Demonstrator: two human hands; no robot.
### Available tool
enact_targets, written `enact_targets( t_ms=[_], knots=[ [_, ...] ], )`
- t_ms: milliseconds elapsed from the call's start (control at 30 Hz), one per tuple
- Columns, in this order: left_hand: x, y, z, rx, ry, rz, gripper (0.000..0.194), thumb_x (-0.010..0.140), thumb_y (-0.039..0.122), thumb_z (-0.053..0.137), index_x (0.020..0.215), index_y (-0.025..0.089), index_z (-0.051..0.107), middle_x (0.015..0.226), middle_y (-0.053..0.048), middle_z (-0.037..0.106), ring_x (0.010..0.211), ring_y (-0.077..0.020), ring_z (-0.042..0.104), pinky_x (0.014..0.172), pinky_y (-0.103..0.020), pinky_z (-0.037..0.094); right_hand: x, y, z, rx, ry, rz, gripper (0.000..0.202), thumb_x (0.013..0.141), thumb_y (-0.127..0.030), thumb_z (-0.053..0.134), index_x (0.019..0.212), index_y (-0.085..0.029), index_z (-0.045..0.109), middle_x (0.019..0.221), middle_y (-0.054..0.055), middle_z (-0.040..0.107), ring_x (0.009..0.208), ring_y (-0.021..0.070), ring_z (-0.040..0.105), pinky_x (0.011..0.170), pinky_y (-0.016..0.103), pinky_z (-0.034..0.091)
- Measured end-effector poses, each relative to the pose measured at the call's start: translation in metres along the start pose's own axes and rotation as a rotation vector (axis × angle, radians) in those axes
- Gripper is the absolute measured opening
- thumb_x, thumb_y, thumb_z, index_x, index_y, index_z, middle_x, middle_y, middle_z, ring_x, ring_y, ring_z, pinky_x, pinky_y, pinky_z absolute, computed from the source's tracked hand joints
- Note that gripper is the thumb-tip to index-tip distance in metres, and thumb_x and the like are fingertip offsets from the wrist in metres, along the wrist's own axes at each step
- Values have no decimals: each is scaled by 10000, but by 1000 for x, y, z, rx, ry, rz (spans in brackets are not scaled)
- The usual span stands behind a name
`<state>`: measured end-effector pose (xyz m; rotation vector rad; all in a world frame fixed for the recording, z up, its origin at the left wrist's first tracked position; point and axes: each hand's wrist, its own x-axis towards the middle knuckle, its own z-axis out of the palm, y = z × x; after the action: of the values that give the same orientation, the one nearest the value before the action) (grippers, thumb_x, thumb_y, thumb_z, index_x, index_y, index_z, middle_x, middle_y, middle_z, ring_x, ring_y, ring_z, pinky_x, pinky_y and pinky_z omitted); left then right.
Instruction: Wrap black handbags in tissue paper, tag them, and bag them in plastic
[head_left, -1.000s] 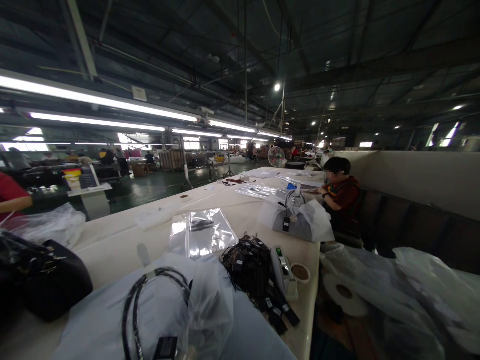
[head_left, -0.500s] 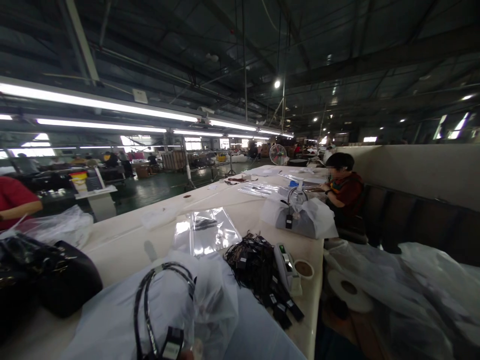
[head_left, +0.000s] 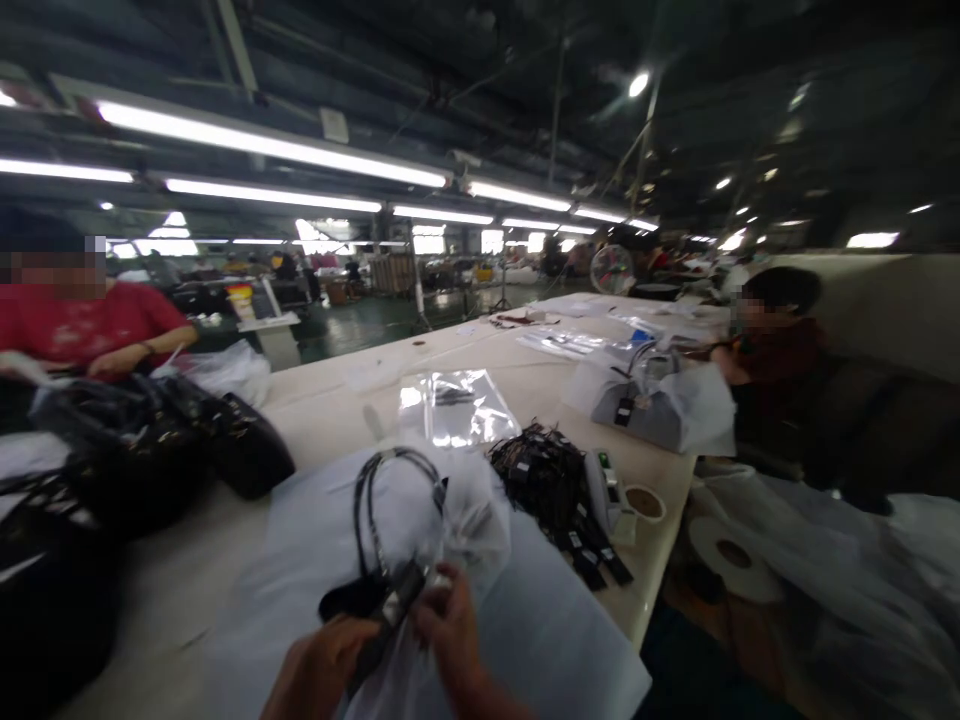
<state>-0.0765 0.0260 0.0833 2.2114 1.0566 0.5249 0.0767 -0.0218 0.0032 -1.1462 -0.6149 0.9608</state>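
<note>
My left hand (head_left: 326, 655) is closed on the black edge of a handbag or a dark tag; blur keeps me from telling which. The black handbag handles (head_left: 367, 500) arch up just beyond it. To its right, my right hand (head_left: 454, 625) pinches the thin translucent wrapping (head_left: 476, 510) gathered beside the handles. Under both lies a large pale sheet (head_left: 555, 610), spread on the table. Right of the wrapping is a heap of black hang tags (head_left: 540, 470), beside a grey-white handheld device (head_left: 606, 490) and a roll of tape (head_left: 645, 503).
Black handbags (head_left: 247, 445) stand at the left, before a co-worker in red (head_left: 112, 320). Clear plastic bags (head_left: 457, 405) lie on the white table (head_left: 322, 400). A wrapped handbag (head_left: 637, 410) stands near another seated person (head_left: 780, 350). Plastic sheeting (head_left: 825, 570) hangs beyond the right table edge.
The view has swung left and down. Both my hands have come up into view at the handbag and its wrapping. The co-worker in red now shows more fully.
</note>
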Motion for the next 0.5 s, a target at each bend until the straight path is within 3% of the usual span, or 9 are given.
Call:
enact_targets(
  t_ms=[100,200,300,400,500],
  knots=[
    [-14,23,-13,37,25,-101,313,707,170,443,764,233,744,726,5,697,672,-141,629,644,-198,455,-7,-17,2,12,47,-36,469,585,-378,704,976,-230,492,580,-53,515,480,128,457,448,263,381],
    [-24,39,-24,-25,33,-236,336,688,205,423,784,190,745,617,-8,638,547,-126,565,573,-207,440,-1,-27,0,16,33,7,409,583,-414,721,875,-206,523,630,-28,539,524,119,468,478,259,393],
    [-38,43,-27,-182,52,-395,426,646,221,431,957,140,711,526,25,556,450,-111,486,471,-205,396,6,-31,-1,14,32,26,398,556,-441,742,807,-193,556,638,-16,558,541,115,465,497,260,395],
    [-55,42,-18,-424,38,-477,517,607,248,476,1066,85,648,514,43,523,444,-114,480,426,-210,381,12,-34,-1,-10,-21,51,390,529,-465,754,739,-186,579,610,-20,555,540,112,458,507,260,389],
    [-69,46,8,-652,36,-482,478,600,280,529,1020,76,635,506,46,508,452,-115,486,419,-213,385,14,-36,-3,-38,-73,77,374,506,-444,776,707,-177,608,594,-15,565,553,121,475,518,262,388]
  ],
)
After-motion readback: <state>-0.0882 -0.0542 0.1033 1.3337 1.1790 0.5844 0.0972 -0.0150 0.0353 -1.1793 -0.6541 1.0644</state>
